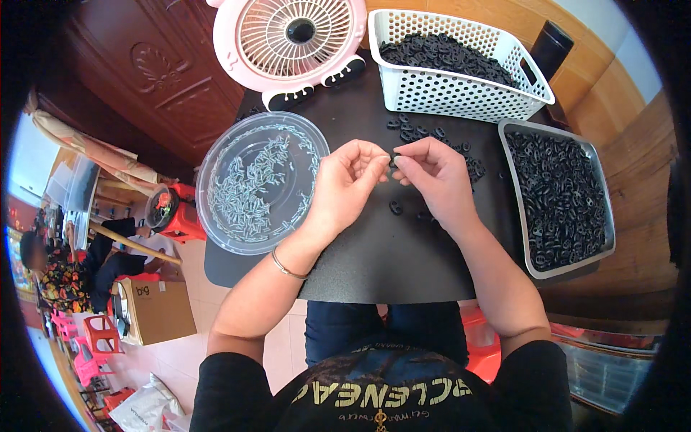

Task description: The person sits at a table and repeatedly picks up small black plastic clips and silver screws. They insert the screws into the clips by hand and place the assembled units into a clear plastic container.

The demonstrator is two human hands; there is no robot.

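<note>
My left hand (345, 183) and my right hand (432, 176) meet above a small black table (374, 259), fingertips pinched together on a small black ring-shaped part (394, 160). What the left fingers hold is too small to make out. Loose black parts (425, 133) lie scattered just beyond my hands, and one black part (396, 207) lies below them. A clear round bowl (216, 173) with several small silvery pins (252, 191) sits to the left of my left hand.
A white perforated basket (461, 90) of black parts stands at the back right. A grey metal tray (608, 216) full of black parts sits at the right. A pink desk fan (288, 39) stands behind the bowl. A cardboard box (162, 309) and red stools are on the floor at left.
</note>
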